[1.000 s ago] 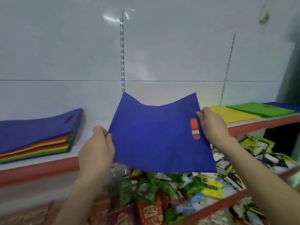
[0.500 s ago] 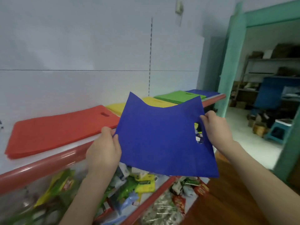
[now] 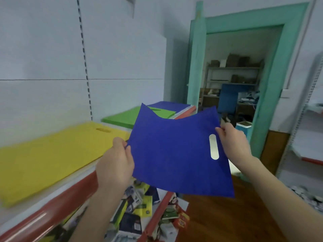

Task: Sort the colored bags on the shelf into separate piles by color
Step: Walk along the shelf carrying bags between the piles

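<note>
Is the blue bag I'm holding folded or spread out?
Spread out. The blue bag is held unfolded between the left hand and right hand, each gripping a side edge.

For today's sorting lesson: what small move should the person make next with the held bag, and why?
Probably carry the flat blue fabric bag to the blue pile of bags lying beyond the green pile: the colours match.

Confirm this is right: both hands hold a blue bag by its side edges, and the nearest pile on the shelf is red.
Wrong on the colour: the nearest pile on the shelf is yellow, as the head view shows. The left hand and right hand do hold the blue bag by its side edges.
</note>
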Available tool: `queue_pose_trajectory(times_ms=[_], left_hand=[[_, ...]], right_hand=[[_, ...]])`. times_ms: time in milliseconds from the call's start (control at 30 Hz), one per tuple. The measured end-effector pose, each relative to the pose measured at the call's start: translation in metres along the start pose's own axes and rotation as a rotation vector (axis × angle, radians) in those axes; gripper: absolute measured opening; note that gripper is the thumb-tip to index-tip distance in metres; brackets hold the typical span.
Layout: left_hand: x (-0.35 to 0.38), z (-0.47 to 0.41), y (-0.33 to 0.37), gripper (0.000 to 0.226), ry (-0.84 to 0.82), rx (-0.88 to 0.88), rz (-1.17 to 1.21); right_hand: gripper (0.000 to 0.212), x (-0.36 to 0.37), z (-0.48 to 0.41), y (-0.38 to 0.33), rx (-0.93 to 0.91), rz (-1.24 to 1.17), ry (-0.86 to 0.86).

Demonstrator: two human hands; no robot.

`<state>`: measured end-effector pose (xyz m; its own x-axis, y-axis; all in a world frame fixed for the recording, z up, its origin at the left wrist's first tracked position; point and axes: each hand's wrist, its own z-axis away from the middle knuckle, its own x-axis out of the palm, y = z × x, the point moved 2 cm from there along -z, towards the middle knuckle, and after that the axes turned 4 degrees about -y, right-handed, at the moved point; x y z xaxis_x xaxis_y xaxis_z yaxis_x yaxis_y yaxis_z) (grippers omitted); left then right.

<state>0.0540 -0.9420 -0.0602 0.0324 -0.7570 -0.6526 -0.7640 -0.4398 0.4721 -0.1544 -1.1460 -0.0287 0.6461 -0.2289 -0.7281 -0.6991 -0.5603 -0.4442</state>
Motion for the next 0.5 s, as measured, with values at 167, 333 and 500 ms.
queue_pose_trajectory(times_ms=[167, 333, 500], left_hand=[[0.066, -0.044, 0.038, 0.011, -0.033, 0.102, 0.089], [0.14, -0.085, 0.076, 0.016, -0.05, 0.144, 0.113], [0.221, -0.127, 0.119, 0.017, -0.116, 0.118, 0.073]], right_hand=[[0.032, 0.013, -0.044, 0.053, 0.095, 0.02, 0.014], [0.032, 0.029, -0.101, 0.106, 0.125, 0.046, 0.049], [0.032, 0.049, -0.175, 0.163, 0.109, 0.035, 0.068]])
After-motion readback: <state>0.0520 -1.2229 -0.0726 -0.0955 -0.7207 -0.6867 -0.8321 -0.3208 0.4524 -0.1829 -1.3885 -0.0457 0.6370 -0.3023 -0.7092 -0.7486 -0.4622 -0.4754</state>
